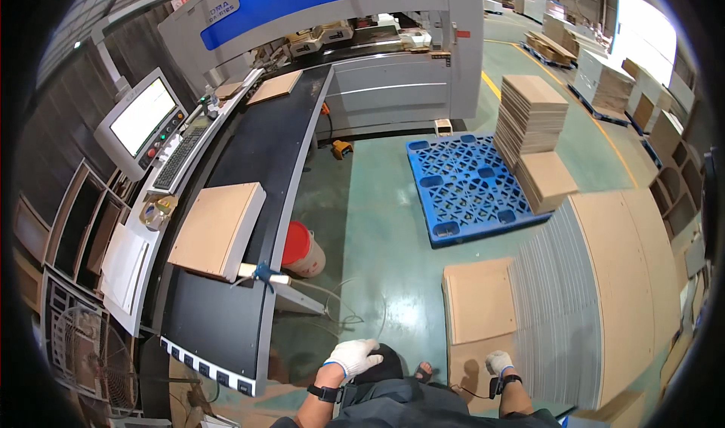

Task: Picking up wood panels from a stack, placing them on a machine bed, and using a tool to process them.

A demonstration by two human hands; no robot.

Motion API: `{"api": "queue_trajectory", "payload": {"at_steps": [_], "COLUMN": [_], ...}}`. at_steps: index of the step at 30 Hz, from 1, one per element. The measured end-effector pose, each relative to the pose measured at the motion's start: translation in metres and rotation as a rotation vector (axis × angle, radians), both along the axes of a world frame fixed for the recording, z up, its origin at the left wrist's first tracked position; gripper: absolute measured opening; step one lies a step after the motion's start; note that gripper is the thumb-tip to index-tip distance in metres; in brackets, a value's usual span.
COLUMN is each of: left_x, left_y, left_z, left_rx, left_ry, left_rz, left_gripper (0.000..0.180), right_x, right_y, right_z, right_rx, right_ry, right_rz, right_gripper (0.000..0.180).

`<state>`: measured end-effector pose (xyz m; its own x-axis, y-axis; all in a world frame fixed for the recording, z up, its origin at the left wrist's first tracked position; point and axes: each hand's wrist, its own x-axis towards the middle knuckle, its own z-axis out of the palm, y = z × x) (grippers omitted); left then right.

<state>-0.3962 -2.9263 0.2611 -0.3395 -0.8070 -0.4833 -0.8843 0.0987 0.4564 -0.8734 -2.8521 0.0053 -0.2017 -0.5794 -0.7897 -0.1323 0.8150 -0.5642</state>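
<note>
My left hand [354, 357], in a white knit glove, is held over my dark clothing with its fingers stretched out and nothing in them. My right hand [498, 363], gloved too, is above a low stack of brown boards [481, 301]; its fingers bend loosely and no object shows in it. I cannot tell whether it touches the boards. Beside it, on the right, leans a long row of brown panels with grey edges [627, 269]. A thick stack of tan panels [215, 228] lies on the black machine table [215, 322] to my left.
A blue plastic pallet [472, 190] ahead carries stacked brown boards [532, 115]. Under the table's edge stands a red-lidded bucket [300, 247], with a loose hose [336, 292] nearby. A monitor [142, 122] and keyboard [180, 156] flank the table; a large grey machine [393, 88] stands behind.
</note>
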Motion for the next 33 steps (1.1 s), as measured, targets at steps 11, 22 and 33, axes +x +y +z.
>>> {"api": "queue_trajectory", "payload": {"at_steps": [11,22,33], "left_x": [0.042,0.036,0.009], "left_y": [-0.255,-0.485,-0.651], "left_z": [-0.043,-0.021,-0.041], "left_rx": [0.141,0.086,0.086], "left_ry": [-0.089,-0.14,-0.109], "left_rz": [0.021,-0.16,-0.284], "left_gripper": [0.049,0.045,0.05], "right_x": [0.019,0.072,0.079], "right_y": [-0.226,-0.417,-0.519], "right_z": [-0.09,-0.012,-0.028], "right_rx": [-0.263,0.017,0.195], "right_ry": [0.501,-0.094,0.254], "right_rz": [1.289,0.029,0.655], "right_gripper": [0.034,0.015,0.012]}}
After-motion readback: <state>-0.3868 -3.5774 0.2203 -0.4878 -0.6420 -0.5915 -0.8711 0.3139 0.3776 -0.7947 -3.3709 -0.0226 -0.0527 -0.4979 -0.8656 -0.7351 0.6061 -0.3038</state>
